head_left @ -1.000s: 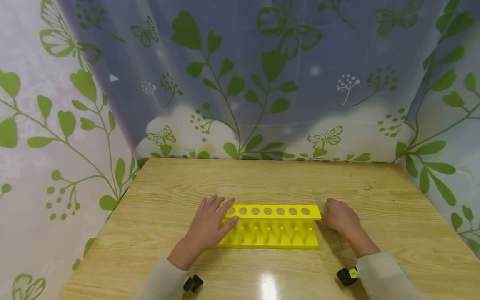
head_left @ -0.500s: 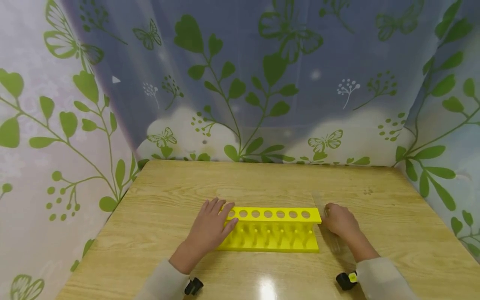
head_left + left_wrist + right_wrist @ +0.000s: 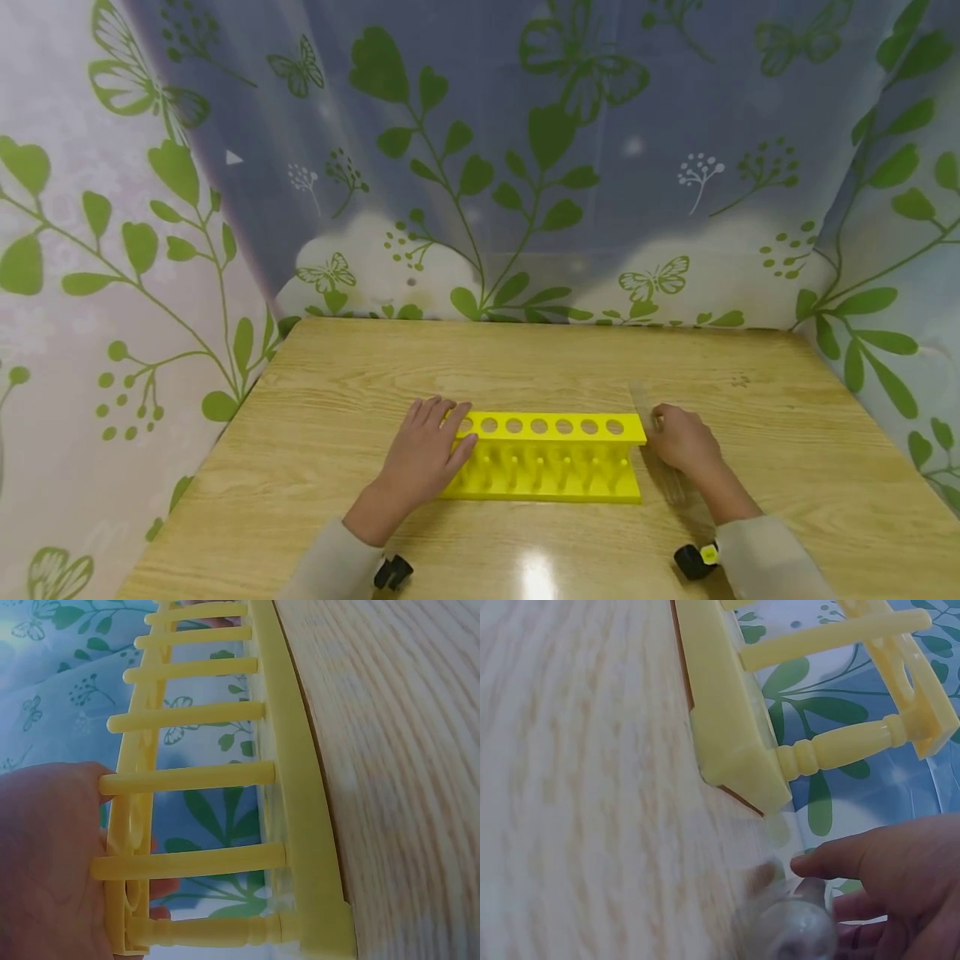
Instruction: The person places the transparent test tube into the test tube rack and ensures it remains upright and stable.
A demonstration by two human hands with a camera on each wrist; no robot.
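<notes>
A yellow test tube rack (image 3: 540,483) stands lengthwise on the table, its top board pierced by a row of round holes. My left hand (image 3: 423,450) grips its left end; in the left wrist view, the thumb lies on the near side of the top board and fingertips show behind it. Beside the rack's right end, my right hand (image 3: 686,442) holds a clear test tube (image 3: 675,490) low over the table. In the right wrist view, the tube's rounded end (image 3: 795,930) points at the camera, with thumb and fingers around it. Part of the tube is hidden by the hand.
The wood-grain table (image 3: 360,358) reaches back to a patterned curtain (image 3: 480,167) with green leaves and butterflies. More patterned cloth hangs at both sides. Black wrist devices (image 3: 693,561) sit below each hand.
</notes>
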